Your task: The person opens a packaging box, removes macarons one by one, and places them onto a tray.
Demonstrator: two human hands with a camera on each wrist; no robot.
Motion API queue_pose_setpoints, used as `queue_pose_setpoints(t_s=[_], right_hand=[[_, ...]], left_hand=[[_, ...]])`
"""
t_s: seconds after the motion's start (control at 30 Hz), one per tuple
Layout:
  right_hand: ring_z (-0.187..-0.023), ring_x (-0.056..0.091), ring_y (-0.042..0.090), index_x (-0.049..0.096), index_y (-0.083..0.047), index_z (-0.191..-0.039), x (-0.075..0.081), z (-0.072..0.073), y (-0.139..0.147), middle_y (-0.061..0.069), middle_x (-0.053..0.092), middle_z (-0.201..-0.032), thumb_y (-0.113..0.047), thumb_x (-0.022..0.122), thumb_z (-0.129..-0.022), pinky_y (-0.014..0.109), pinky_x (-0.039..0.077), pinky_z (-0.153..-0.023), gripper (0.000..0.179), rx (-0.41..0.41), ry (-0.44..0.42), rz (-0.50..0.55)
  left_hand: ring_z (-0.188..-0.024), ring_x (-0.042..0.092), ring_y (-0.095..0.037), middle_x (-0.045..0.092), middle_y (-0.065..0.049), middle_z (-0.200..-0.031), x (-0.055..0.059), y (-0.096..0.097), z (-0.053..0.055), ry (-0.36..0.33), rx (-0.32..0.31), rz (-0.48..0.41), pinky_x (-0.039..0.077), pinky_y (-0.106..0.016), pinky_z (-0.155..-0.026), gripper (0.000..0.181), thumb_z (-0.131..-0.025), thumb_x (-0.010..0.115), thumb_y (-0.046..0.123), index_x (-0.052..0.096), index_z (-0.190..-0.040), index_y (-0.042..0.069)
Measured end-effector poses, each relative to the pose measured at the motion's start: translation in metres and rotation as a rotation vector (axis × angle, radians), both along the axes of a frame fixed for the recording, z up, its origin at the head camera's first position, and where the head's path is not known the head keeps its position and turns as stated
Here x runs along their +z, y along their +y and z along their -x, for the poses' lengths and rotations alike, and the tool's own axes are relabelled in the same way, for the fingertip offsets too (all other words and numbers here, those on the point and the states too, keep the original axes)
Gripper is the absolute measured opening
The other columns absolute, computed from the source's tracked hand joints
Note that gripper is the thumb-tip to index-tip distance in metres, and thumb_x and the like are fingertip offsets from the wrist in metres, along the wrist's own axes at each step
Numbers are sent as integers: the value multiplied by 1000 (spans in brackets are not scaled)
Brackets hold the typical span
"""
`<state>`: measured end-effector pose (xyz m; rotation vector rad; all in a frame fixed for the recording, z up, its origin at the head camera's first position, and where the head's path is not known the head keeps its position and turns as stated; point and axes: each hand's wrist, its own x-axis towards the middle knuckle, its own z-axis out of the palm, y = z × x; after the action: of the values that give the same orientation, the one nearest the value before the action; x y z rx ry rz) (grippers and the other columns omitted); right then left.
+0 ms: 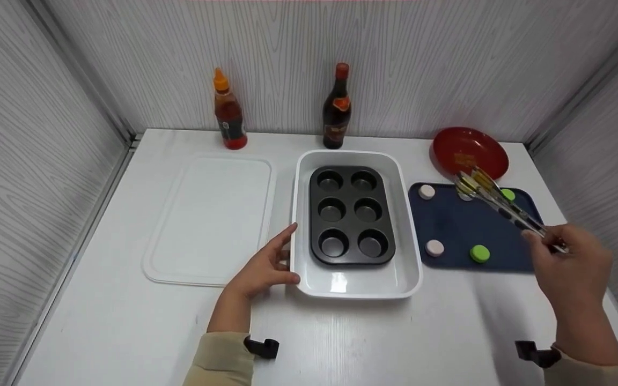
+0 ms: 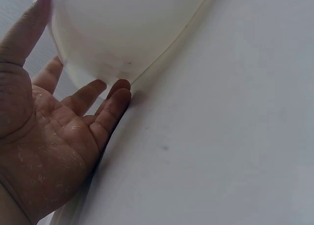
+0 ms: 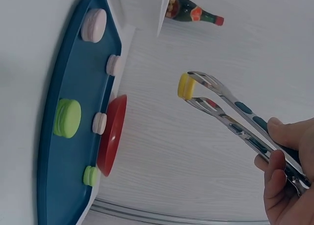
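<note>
In the head view my right hand (image 1: 574, 262) grips metal tongs (image 1: 513, 212) above the right side of the dark blue tray. Between the tong tips is a yellow macaron (image 3: 185, 86), seen best in the right wrist view. Pale pink macarons (image 1: 434, 247) and green macarons (image 1: 479, 253) lie on the blue tray (image 1: 451, 225). My left hand (image 1: 263, 271) rests against the left side of a white rectangular basin (image 1: 415, 268), its fingers spread along the wall. Inside the basin sits a dark muffin tin (image 1: 348, 214) with several round cups; no macaron shows in them.
A white lid-like board (image 1: 210, 220) lies left of the basin. Along the back stand a sauce bottle (image 1: 229, 118) with an orange cap and a dark glass bottle (image 1: 337, 115). Behind the blue tray is a red bowl (image 1: 494, 155). Walls enclose the table's back and sides.
</note>
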<state>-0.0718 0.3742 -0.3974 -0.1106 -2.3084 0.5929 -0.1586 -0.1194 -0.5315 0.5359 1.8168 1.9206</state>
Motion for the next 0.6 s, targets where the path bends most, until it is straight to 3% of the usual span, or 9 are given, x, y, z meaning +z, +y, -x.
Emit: queue_pose_setpoints(t_s=[0.37, 0.53, 0.6], right_hand=[[-71, 31, -17, 60, 7, -79, 4, -24, 30, 20, 59, -79, -2, 80, -93, 4, 26, -68, 26, -151, -15, -60], [-66, 33, -13, 57, 7, -73, 1, -31, 41, -1, 52, -71, 1, 81, -90, 5, 26, -64, 30, -194, -16, -10], [-63, 33, -14, 56, 6, -70, -1, -33, 46, 0, 54, -69, 4, 82, -89, 5, 26, -62, 32, -197, -14, -1]], left_hand=[[-131, 59, -43, 25, -19, -172, 0, 1, -1, -6, 6, 5, 57, -39, -99, 118, -79, 91, -3, 19, -171, 16], [-131, 58, -44, 23, -23, -172, 0, 1, -1, 8, -3, 4, 57, -39, -98, 118, -80, 92, 0, 17, -171, 13], [-132, 58, -44, 23, -23, -172, 1, 0, -1, 9, 2, 6, 57, -39, -99, 117, -80, 92, 1, 18, -171, 14]])
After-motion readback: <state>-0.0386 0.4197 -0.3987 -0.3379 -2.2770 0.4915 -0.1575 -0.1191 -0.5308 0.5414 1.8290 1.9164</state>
